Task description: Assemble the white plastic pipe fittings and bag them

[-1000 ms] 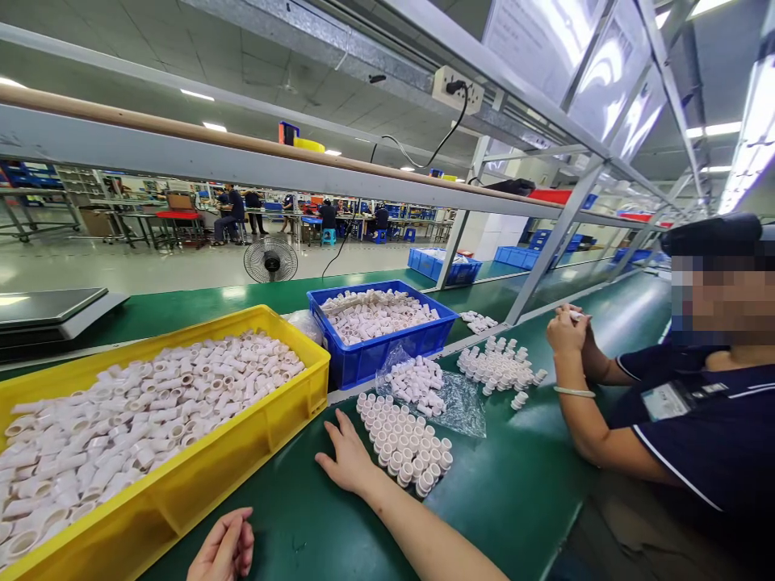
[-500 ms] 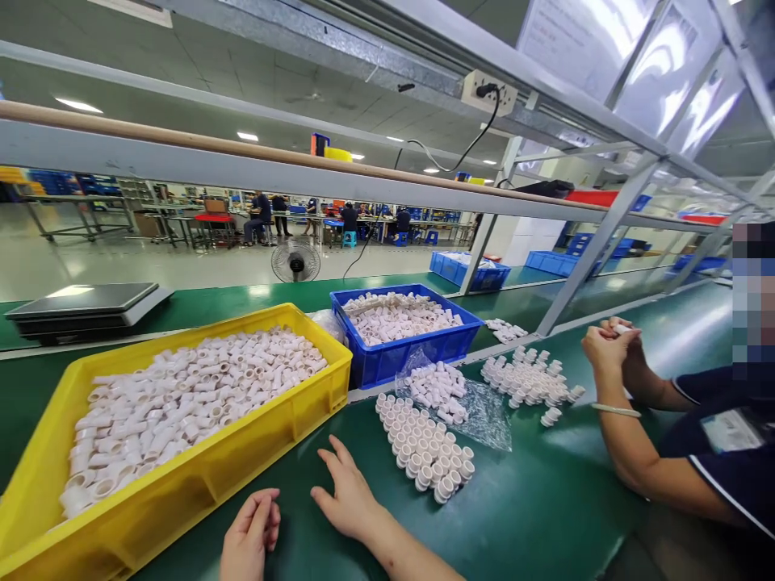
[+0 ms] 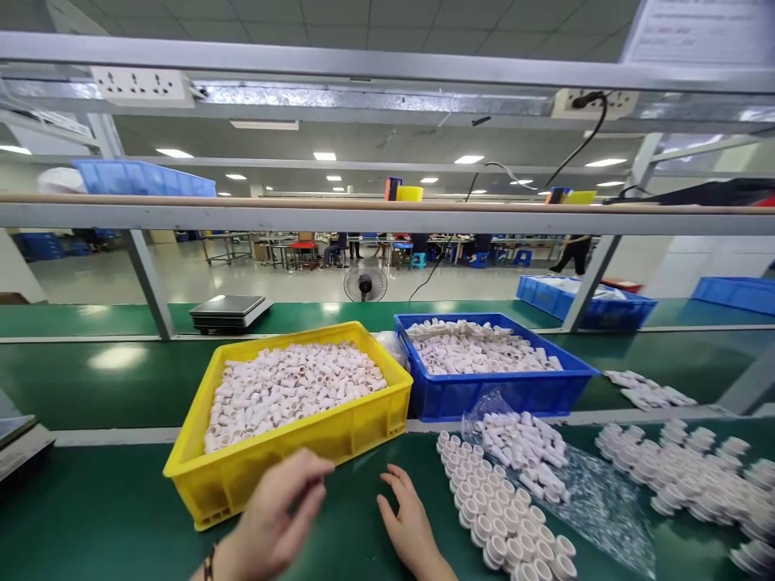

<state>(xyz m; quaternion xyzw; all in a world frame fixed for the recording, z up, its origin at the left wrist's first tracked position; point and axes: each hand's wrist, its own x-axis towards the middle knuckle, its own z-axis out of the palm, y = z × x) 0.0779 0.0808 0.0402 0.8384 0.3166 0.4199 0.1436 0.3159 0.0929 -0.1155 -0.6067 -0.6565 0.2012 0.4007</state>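
Observation:
My left hand (image 3: pixel 275 516) hovers in front of the yellow bin (image 3: pixel 284 440), slightly blurred, with thumb and forefinger apart and nothing seen between them. My right hand (image 3: pixel 408 520) is just over the green tabletop, fingers spread and holding nothing. The yellow bin is heaped with white plastic pipe fittings (image 3: pixel 291 387). Right of my right hand, white fittings (image 3: pixel 500 512) stand upright in close rows. Behind them, a loose pile of white fittings (image 3: pixel 524 448) lies on a clear plastic bag (image 3: pixel 605 508).
A blue bin (image 3: pixel 490 395) of white pieces stands beside the yellow one. More fittings (image 3: pixel 684 468) lie at the right. A scale (image 3: pixel 230 312) sits on the far bench, and part of another device (image 3: pixel 21 452) shows at left. A metal shelf rail (image 3: pixel 387 216) crosses above.
The view has swung left and levelled, so the co-worker at the right is out of sight. My left hand has risen toward the yellow bin's front, its fingers less curled. My right hand stays open.

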